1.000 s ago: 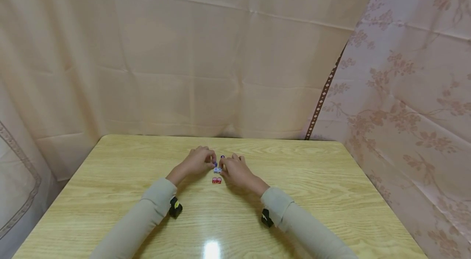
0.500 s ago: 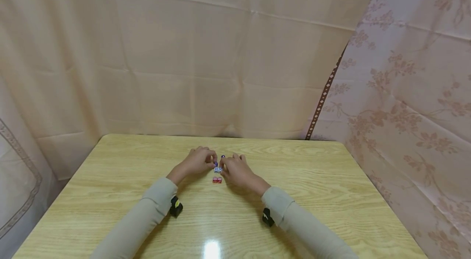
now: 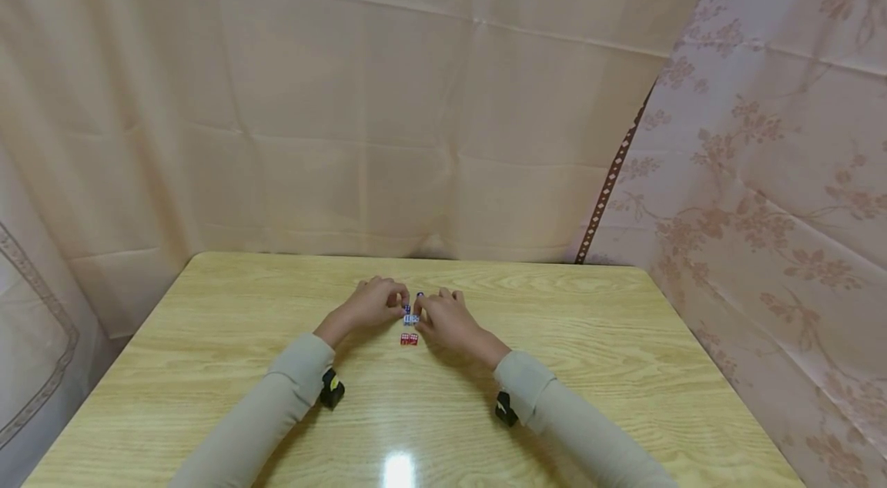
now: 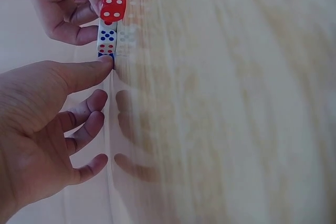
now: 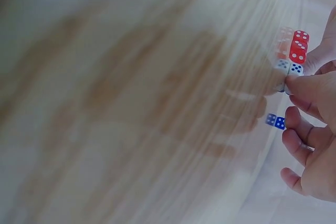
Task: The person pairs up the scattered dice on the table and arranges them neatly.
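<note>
Two red dice sit side by side on the table, nearest to me. Just beyond them, two white dice stand close together. My left hand pinches a blue die right behind the white pair; in the left wrist view its thumb covers most of that blue die. My right hand pinches at the right white die, its thumb hiding part of it. A second blue die lies apart, farther back near the right hand's other fingers.
The wood-grain table has a glossy top that mirrors the dice and hands. Beige cloth hangs behind its far edge, and a flowered cloth hangs at the right.
Almost nothing differs. Both hands keep their places at the dice, with only a very slight shift of the whole head view.
</note>
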The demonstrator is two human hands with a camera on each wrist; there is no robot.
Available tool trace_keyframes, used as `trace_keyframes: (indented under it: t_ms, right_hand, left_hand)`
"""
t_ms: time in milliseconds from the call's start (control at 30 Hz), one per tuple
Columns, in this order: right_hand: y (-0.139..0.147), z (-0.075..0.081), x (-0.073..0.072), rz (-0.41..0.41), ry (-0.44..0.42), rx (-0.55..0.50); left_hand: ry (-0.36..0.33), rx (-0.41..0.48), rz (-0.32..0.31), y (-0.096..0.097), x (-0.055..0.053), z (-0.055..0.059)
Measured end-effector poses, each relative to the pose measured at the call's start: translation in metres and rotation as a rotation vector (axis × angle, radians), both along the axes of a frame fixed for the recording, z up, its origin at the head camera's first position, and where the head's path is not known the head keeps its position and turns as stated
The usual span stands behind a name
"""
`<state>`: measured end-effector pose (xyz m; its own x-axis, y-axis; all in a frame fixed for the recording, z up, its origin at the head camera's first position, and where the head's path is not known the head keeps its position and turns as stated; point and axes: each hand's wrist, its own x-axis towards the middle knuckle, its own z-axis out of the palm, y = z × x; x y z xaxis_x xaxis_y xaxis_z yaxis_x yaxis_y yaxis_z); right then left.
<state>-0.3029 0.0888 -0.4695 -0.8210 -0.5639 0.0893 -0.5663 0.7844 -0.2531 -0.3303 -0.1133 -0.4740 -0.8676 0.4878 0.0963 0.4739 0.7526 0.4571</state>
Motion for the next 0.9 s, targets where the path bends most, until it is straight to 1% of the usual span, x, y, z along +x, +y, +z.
trace_keyframes:
  t_ms: [167, 400, 733, 900]
  right_hand:
    - [0.001, 0.002, 0.001, 0.002, -0.003, -0.006]
    - [0.004, 0.009, 0.000, 0.027, -0.004, -0.046]
    - [0.008, 0.018, -0.009, 0.021, 0.022, -0.067]
    - [0.009, 0.023, -0.014, 0.022, 0.024, -0.089]
  left_hand:
    - [-0.003, -0.004, -0.006, 0.000, -0.001, 0.001]
    - [-0.001, 0.002, -0.005, 0.000, -0.005, -0.001]
    - [-0.024, 0.010, 0.000, -0.001, 0.001, 0.003]
    - [-0.024, 0.008, -0.003, -0.001, 0.000, 0.005]
